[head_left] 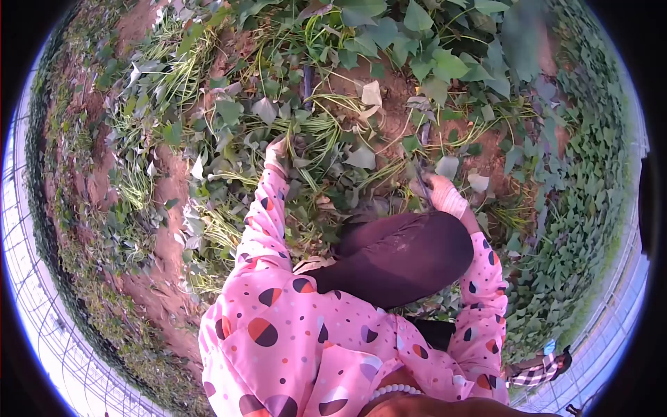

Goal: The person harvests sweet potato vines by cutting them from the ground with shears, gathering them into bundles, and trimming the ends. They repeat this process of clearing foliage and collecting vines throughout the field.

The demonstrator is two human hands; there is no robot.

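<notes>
My left hand is closed at the edge of a bunch of leafy vines, whose pale green stems fan out to the right of it. My right hand is closed round a thin, dark tool, which points up and left into the leaves. Fingers and leaves hide much of that tool, so I cannot tell its kind. Between the hands lie more stems and some pale, upturned leaves. My bent knee, in dark trousers, is close below the right hand.
Uncut-looking broad-leaved plants grow thickly ahead. To the left, heaps of vines lie beside a strip of reddish soil. Dense green foliage covers the right side. Another person in a checked top is at the lower right.
</notes>
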